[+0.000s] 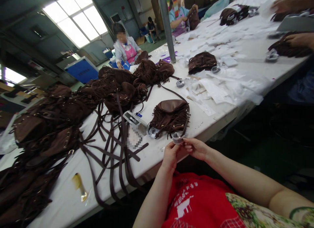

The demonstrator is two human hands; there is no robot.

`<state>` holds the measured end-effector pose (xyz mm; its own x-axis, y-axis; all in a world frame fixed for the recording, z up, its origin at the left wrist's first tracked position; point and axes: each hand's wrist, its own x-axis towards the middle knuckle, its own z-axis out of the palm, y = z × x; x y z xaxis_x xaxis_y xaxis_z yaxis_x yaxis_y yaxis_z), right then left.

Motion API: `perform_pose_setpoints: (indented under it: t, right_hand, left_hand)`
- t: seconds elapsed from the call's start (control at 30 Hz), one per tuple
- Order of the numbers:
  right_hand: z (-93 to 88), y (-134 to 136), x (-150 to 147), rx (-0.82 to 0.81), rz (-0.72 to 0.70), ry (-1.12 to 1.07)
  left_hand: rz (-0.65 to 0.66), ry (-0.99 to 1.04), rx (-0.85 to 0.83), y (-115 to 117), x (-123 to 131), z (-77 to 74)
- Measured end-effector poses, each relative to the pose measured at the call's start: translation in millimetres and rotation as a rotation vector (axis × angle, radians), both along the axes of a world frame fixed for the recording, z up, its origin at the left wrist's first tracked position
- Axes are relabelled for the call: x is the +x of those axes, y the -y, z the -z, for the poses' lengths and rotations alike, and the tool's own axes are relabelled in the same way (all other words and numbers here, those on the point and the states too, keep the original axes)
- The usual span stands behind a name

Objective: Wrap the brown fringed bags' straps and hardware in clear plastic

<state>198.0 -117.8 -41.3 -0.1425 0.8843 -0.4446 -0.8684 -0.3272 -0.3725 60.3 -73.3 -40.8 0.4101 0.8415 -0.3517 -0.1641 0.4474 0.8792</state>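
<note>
A dark brown fringed bag (169, 115) lies on the white table in front of me, with gold eyelets along its near side. Its strap (188, 115) runs down the right side to a small plastic-wrapped strap end (177, 138) at the table's front edge. My left hand (171, 153) pinches this wrapped end from the left. Closed fingers of my right hand (195, 148) hold it from the right; the exact grip points are partly hidden. Another plastic-wrapped coil (153, 132) sits at the bag's near left corner.
Several brown bags (115, 80) are heaped on the left, with loose straps (113, 149) hanging over the edge. A yellow-handled brush (79, 185) lies front left. Plastic and paper (216, 90) cover the right. A metal post (168, 28) rises behind; co-workers handle bags around the table.
</note>
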Motion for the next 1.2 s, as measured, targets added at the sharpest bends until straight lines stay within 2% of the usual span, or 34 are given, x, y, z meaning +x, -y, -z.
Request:
perform_pose_setpoints:
  t: [0.23,0.4,0.47,0.53,0.6,0.67,0.7,0.77,0.87,0.97,1.07,1.2]
  right_hand:
    - [3.6,0.9,-3.8,-0.020,-0.047,0.129]
    - [5.9,1.4,-4.9,-0.057,-0.060,0.165]
    - [7.3,3.6,-3.1,-0.018,-0.062,0.273]
    - [9.1,6.7,-0.4,0.045,-0.067,0.451]
    - [11.0,9.9,2.4,0.098,-0.081,0.616]
    - [12.6,11.9,4.5,0.116,-0.088,0.690]
    - [13.0,12.3,5.3,0.111,-0.087,0.688]
    - [12.6,11.9,5.9,0.095,-0.075,0.637]
    - [9.1,10.2,4.9,0.100,-0.061,0.517]
    - [4.9,9.2,2.1,0.126,-0.047,0.464]
    - [6.9,5.8,-1.4,0.158,-0.070,0.523]
    - [15.0,-3.2,-1.4,0.161,-0.115,0.718]
  left_hand:
    - [-0.077,-0.185,0.077,14.7,1.8,-11.5]
    - [-0.070,-0.318,0.130,22.8,-0.9,-10.6]
    - [-0.169,-0.475,0.325,21.8,-7.4,-14.1]
    - [-0.245,-0.620,0.648,18.9,-13.5,-22.1]
    - [-0.123,-0.706,0.929,14.8,-15.7,-31.0]
    - [0.087,-0.766,1.054,10.9,-12.9,-35.7]
    - [0.160,-0.798,1.072,9.4,-10.1,-35.7]
    - [0.222,-0.849,1.075,8.3,-3.5,-31.4]
    - [0.223,-0.839,1.045,11.4,5.3,-22.9]
    - [0.189,-0.767,0.991,15.5,8.4,-22.7]
    - [0.188,-0.709,0.940,12.0,4.1,-26.3]
    - [0.283,-0.710,0.816,-2.3,-3.7,-25.5]
